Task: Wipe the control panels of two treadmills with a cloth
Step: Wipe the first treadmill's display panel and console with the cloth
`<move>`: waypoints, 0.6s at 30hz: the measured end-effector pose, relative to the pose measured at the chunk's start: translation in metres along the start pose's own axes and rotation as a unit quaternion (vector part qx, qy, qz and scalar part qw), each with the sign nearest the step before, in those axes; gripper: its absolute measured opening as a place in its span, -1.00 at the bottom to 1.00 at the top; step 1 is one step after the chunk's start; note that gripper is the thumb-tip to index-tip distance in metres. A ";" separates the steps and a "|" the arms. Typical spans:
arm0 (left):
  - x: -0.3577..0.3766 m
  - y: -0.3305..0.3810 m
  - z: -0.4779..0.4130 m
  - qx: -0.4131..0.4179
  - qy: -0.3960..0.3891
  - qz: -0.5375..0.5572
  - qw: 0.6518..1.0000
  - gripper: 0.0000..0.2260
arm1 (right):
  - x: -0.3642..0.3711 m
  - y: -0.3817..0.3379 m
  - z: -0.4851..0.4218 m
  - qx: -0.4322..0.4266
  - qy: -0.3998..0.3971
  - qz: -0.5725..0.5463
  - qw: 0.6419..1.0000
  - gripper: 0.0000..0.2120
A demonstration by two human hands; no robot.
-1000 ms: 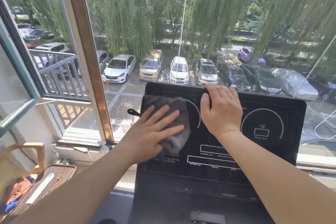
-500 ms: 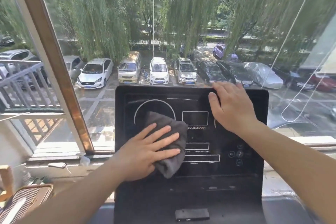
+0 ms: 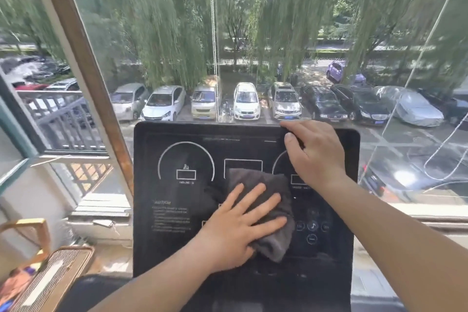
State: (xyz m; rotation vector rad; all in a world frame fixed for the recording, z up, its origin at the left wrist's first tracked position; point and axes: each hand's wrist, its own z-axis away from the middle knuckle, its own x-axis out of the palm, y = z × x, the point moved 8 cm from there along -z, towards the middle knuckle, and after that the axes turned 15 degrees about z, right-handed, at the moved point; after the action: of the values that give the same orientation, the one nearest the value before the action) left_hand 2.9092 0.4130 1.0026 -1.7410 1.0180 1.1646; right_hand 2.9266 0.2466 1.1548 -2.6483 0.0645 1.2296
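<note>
The left dial (image 3: 186,175) of the control panel (image 3: 172,248) is now uncovered. The left hand (image 3: 243,225), grip released and fingers flat, has pushed the grey cloth (image 3: 255,180) to the middle. The right hand (image 3: 314,157) still grasps the top edge. I think the right side remains to wipe.

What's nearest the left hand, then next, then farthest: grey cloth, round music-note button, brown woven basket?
1. Grey cloth, pressed under the left hand.
2. Round music-note button, just right, on the black control panel.
3. Brown woven basket, far lower left.
</note>
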 end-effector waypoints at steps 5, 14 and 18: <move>-0.049 -0.052 -0.012 -0.007 0.017 -0.046 0.999 -0.30 | -0.003 0.005 0.001 -0.019 -0.032 -0.010 0.999 -0.54; -0.019 -0.001 -0.032 -0.242 0.176 0.112 0.948 -0.29 | -0.007 0.007 -0.001 -0.018 -0.068 0.004 0.998 -0.50; 0.006 0.036 -0.028 -0.020 0.016 0.020 0.999 -0.28 | -0.011 0.008 -0.001 -0.020 -0.088 -0.012 0.996 -0.58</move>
State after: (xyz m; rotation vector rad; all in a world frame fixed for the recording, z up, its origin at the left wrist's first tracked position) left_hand 2.8865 0.3735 0.9977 -1.7832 1.0590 1.1921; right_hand 2.9197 0.2383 1.1623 -2.5535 -0.0203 1.4659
